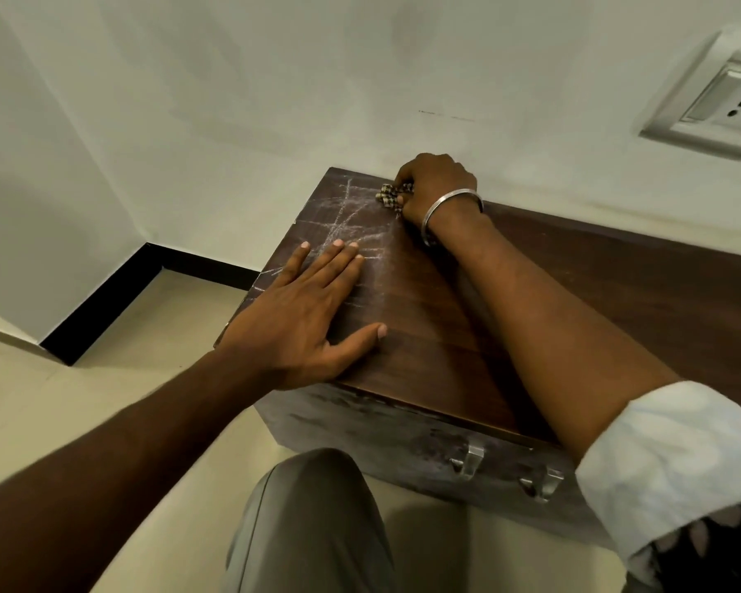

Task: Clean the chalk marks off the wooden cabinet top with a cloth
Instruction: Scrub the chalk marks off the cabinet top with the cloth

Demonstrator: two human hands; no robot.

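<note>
The dark wooden cabinet top (595, 301) fills the middle and right of the view, against the wall. White chalk marks (351, 216) cross its far left part. My right hand (435, 186) grips a small bunched checked cloth (390, 195) at the back edge, pressed on the wood beside the chalk. A metal bangle sits on that wrist. My left hand (304, 318) lies flat on the near left corner, fingers straight and spread over the faint chalk lines.
The cream wall (274, 79) rises directly behind the cabinet, with a switch and socket plate (719, 100) at the upper right. Two metal handles (471, 460) stick out of the cabinet front. My knee (313, 520) is below; tiled floor (155, 336) and black skirting lie left.
</note>
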